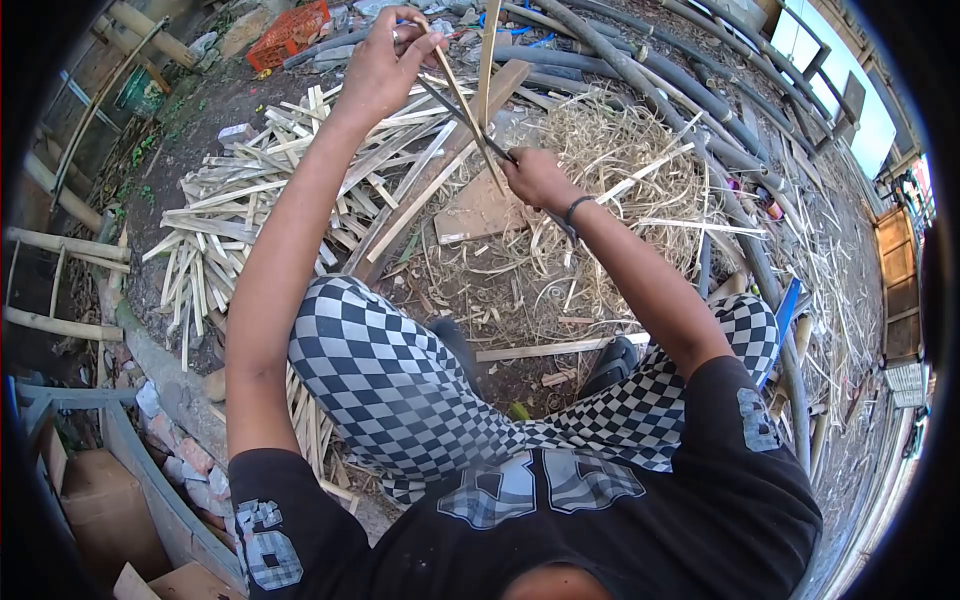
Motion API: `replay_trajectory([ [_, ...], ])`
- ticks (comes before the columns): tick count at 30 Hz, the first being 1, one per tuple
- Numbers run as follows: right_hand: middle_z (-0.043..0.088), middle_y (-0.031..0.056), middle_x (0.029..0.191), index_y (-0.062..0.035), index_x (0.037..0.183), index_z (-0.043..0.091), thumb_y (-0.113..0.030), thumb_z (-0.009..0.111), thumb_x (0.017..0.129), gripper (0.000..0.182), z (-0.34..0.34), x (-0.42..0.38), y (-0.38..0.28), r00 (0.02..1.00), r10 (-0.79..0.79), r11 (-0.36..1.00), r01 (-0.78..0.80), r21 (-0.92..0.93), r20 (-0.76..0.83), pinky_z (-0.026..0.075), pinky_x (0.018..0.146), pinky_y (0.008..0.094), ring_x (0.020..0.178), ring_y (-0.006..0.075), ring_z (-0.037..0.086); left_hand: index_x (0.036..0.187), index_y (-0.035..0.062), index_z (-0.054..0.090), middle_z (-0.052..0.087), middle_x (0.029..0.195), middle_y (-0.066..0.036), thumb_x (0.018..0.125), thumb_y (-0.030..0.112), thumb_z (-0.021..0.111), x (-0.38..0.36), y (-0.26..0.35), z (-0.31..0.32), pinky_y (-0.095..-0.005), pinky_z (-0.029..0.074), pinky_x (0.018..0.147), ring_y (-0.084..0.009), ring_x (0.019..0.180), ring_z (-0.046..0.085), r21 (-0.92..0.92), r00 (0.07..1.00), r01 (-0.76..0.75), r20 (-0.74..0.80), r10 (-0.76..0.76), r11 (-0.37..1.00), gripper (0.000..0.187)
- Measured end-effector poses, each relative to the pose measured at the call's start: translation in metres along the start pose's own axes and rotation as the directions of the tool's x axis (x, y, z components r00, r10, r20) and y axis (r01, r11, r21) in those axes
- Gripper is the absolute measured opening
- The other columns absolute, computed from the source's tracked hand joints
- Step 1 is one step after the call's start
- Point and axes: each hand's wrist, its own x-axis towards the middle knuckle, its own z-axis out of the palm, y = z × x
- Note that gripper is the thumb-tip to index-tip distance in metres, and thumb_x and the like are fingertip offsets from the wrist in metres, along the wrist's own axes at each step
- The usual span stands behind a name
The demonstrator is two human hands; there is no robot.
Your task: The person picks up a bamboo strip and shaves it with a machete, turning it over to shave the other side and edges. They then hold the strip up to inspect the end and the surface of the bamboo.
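My left hand (pixel 388 68) is raised at the top, its fingers pinching the upper end of a thin bamboo strip (pixel 452 82). The strip slants down to the right. My right hand (pixel 541 181) is closed around a long dark knife (pixel 448 106), whose blade points up and left and crosses the strip. Part of the knife's handle is hidden by my fingers. An upright bamboo piece (pixel 489 58) stands just behind the crossing. Below lie a wooden beam (pixel 425 190) and a flat board (pixel 468 215).
A heap of split bamboo strips (pixel 225 215) lies left; curly shavings (pixel 620 150) cover the ground right. Long dark poles (pixel 690 95) run along the back and right. An orange crate (pixel 288 36) sits at the back left. Cardboard boxes (pixel 110 505) stand lower left.
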Motion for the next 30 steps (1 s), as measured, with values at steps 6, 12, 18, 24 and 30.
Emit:
replay_trajectory([
  [6,0.067,0.0321,0.095,0.0019,0.11,0.06,-0.023,0.047,0.101,0.03,-0.05,-0.008,-0.054,0.975,-0.108,0.994,0.111,0.006,-0.195,0.051,0.084,0.0559,0.094,0.0481,0.066,0.141,0.003,0.033,0.054,0.123,-0.014,0.099,0.038,0.064,0.01,0.026,-0.028,-0.0389,0.05,0.092,-0.0216,0.107,0.06,-0.177,0.988,0.106,-0.096,-0.124,0.979,0.063],
  [12,0.067,0.0307,0.093,0.0014,0.107,0.06,-0.025,0.044,0.103,0.031,0.048,-0.003,-0.007,0.995,0.016,1.0,-0.013,0.025,-0.094,0.05,0.083,0.0571,0.089,0.0497,0.064,0.156,0.0022,0.016,0.047,0.14,-0.019,0.085,0.062,0.071,-0.007,0.008,-0.02,-0.0437,0.045,0.103,-0.0293,0.128,0.049,-0.204,0.968,0.252,0.07,-0.243,0.946,0.108],
  [18,0.067,0.0302,0.093,0.0027,0.105,0.06,-0.028,0.046,0.103,0.034,0.04,0.0,-0.018,0.999,-0.032,0.993,0.027,0.117,0.04,0.051,0.083,0.0545,0.088,0.0463,0.065,0.122,0.0003,0.053,0.068,0.111,-0.013,0.102,0.024,0.061,-0.012,0.0,0.008,-0.0302,0.051,0.096,-0.0207,0.105,0.067,-0.175,0.997,0.039,-0.054,-0.049,0.984,0.032],
  [24,0.056,0.0062,0.061,-0.0059,0.079,0.052,-0.031,0.046,0.105,0.036,0.044,-0.005,-0.015,0.865,0.087,0.571,-0.45,0.687,0.494,0.05,0.046,0.038,0.05,0.0177,0.057,0.124,0.0024,0.055,0.065,0.105,-0.008,0.104,0.02,0.054,0.0,-0.019,-0.012,-0.0356,0.049,0.102,-0.0212,0.108,0.062,-0.631,0.944,0.217,0.33,0.005,0.745,0.027],
  [30,0.067,0.0314,0.08,0.0085,0.091,0.067,-0.031,0.051,0.101,0.043,0.064,-0.003,-0.007,0.99,0.085,0.983,-0.102,0.156,0.111,0.055,0.073,0.0509,0.077,0.0453,0.068,0.116,0.0041,0.047,0.054,0.102,-0.007,0.104,0.037,0.054,0.004,-0.019,0.01,-0.0333,0.049,0.077,-0.016,0.088,0.055,-0.484,0.923,0.263,0.379,-0.071,0.834,0.035],
])
